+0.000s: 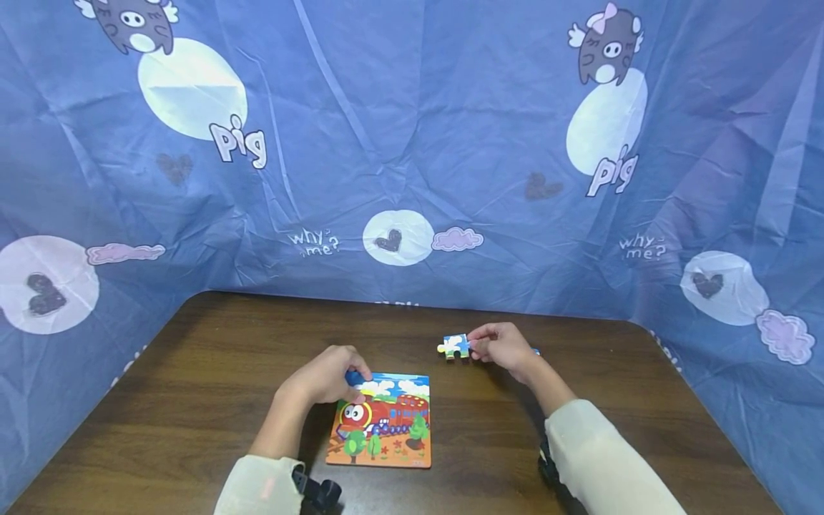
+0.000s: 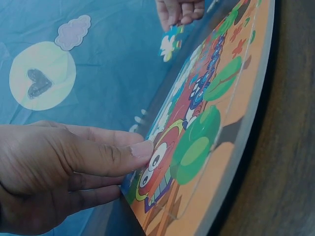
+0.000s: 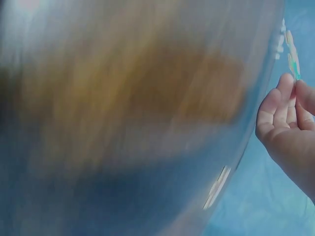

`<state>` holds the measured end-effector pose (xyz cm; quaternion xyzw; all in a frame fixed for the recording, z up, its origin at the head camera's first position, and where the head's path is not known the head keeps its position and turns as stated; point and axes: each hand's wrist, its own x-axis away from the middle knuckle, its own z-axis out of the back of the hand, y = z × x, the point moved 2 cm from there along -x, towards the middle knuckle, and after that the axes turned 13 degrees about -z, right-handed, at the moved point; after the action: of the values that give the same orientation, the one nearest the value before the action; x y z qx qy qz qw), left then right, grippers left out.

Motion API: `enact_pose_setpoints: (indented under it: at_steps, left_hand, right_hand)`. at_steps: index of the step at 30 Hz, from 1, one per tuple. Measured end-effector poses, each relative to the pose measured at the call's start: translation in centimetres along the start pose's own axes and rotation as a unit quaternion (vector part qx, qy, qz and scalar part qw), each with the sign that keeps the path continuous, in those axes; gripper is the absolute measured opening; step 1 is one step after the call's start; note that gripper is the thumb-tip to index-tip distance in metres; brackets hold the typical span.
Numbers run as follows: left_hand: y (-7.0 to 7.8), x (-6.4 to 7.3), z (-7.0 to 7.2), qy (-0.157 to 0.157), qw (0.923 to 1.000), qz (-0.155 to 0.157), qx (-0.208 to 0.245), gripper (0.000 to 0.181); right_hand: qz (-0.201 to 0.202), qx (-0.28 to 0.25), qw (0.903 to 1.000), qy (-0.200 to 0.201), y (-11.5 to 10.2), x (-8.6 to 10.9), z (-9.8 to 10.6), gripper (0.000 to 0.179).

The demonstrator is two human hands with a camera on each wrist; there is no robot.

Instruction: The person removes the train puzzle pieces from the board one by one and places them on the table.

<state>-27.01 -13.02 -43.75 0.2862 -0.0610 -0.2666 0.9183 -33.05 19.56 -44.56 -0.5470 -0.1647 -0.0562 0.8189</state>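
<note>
A square jigsaw puzzle with a red cartoon train lies on the table in the head view. My left hand grips its upper left corner; in the left wrist view the thumb presses on the picture and the other fingers pass behind the edge. To the right and farther back, my right hand pinches a small puzzle piece with blue, white and green print. The right wrist view shows this piece edge-on at the fingertips.
Another small piece lies on the brown table, mostly hidden by my right hand. A blue printed cloth hangs along the back and sides of the table. Dark wrist straps sit at the cuffs.
</note>
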Motion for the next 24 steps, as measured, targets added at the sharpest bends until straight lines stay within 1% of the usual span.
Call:
enact_pose_setpoints:
  at_steps: [6,11,16,20,24]
  left_hand:
    - [0.0,0.1,0.2,0.002,1.0,0.004,0.001,0.024]
    - [0.0,0.1,0.0,-0.002,0.9999,0.012,0.005,0.023]
    - [0.0,0.1,0.0,-0.003,0.9999,0.013,0.002,0.023]
    - [0.0,0.1,0.1,-0.002,0.9999,0.011,0.0,0.024]
    - [0.1,0.1,0.1,-0.002,1.0,0.009,0.002,0.024]
  right_hand:
    - [-0.019,-0.008,0.9992,0.033,0.6,-0.5,2.0,0.019]
    - [-0.026,0.009,0.9984,0.05,1.1,-0.7,3.3,0.018]
    - [-0.041,0.062,0.9954,0.062,1.1,-0.7,4.3,0.015]
    - [-0.043,0.114,0.9913,0.048,0.5,-0.3,4.7,0.015]
    - [-0.052,0.154,0.9859,0.04,0.4,0.1,5.1,0.014]
